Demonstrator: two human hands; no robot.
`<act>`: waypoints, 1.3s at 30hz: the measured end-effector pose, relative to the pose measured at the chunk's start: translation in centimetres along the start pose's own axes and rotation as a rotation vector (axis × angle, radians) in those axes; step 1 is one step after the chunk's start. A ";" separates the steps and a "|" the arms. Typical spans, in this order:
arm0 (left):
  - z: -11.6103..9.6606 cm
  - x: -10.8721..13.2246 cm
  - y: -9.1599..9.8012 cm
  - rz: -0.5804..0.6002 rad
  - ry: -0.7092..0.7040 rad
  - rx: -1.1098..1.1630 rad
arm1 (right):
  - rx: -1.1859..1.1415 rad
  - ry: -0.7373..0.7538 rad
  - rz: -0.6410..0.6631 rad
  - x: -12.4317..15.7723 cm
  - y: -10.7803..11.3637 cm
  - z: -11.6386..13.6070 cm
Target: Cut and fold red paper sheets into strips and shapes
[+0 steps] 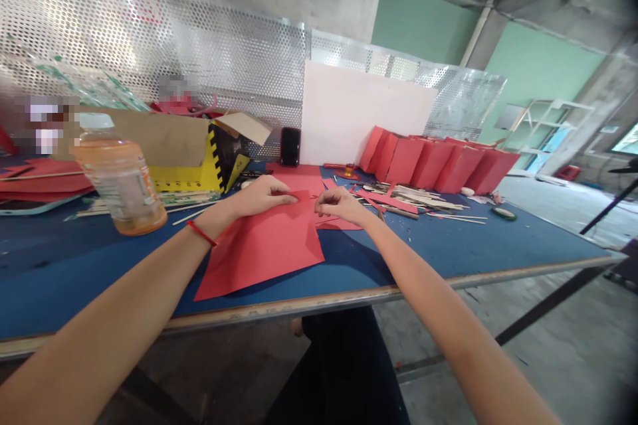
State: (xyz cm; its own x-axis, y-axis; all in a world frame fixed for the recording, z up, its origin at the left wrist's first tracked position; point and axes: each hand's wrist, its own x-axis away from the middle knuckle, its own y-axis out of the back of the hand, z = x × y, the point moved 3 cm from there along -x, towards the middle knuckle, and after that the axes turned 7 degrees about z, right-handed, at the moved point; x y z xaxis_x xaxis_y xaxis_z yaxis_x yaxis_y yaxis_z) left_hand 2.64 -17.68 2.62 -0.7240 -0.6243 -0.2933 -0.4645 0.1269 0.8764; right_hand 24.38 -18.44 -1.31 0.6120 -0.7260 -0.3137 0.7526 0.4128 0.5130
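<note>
A large red paper sheet point(269, 246) lies slanted at the table's front edge, its near part slightly raised. My left hand point(266, 196) is at its upper part, thumb on top and the other fingers mostly out of sight, closed on the paper. Just off the sheet's right edge, my right hand point(339, 204) is curled with fingertips pinched together; whatever they hold, if anything, is too small to make out. Beneath and behind my right hand are more red paper pieces point(343, 224).
Several red folded paper bags point(416, 163) stand in a row at the back right, behind thin wooden sticks point(423, 198). A phone point(290, 146) leans upright at the back. On the left are a plastic bottle point(122, 179) and a yellow box point(187, 176). A tape roll point(503, 213) lies far right.
</note>
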 end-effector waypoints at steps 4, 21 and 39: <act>-0.1 -0.2 -0.4 -0.028 -0.050 0.015 | -0.050 -0.036 0.051 0.0 -0.8 0.0; -0.4 0.0 -0.2 -0.012 -0.041 -0.029 | -0.114 -0.056 0.074 -0.1 -1.2 -0.1; -0.7 -0.5 -0.9 -0.006 -0.086 -0.006 | -0.046 -0.028 0.085 -0.2 -1.2 0.3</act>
State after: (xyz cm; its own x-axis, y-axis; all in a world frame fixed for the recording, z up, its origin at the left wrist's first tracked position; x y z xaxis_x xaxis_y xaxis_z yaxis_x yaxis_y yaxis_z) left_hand 3.79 -18.09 2.22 -0.7626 -0.5562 -0.3302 -0.4663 0.1189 0.8766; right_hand 23.31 -18.93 -1.60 0.6677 -0.7019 -0.2480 0.7091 0.4982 0.4990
